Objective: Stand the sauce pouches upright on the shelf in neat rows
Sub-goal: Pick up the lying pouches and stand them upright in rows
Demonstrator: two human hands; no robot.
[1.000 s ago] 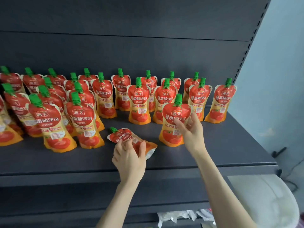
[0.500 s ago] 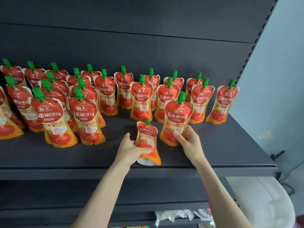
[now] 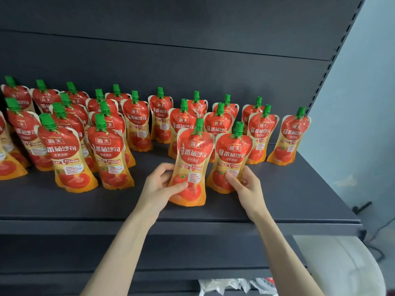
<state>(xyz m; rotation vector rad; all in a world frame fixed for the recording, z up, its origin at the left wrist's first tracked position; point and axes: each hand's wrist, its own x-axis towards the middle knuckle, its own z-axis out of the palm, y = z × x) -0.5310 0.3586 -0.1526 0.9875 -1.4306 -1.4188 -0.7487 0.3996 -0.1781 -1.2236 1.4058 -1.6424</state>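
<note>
Several red-and-orange tomato sauce pouches with green caps stand in rows on the dark grey shelf [image 3: 299, 201]. My left hand [image 3: 159, 189] grips the lower left side of one pouch [image 3: 191, 165], which stands upright near the shelf's front. Just to its right stands another upright pouch [image 3: 230, 159], and my right hand [image 3: 245, 184] holds it low on its right side. The two pouches sit side by side, almost touching.
A lone pouch [image 3: 288, 137] stands at the far right of the back rows. Two front pouches [image 3: 68, 159] stand left of my hands. The shelf's upright post [image 3: 333, 67] rises at right. A white rounded object [image 3: 342, 268] and plastic wrappers [image 3: 230, 285] lie below.
My left hand lifted the pouch that lay flat and stood it upright beside the one in my right hand. The right hand slid down to its pouch's lower side.
</note>
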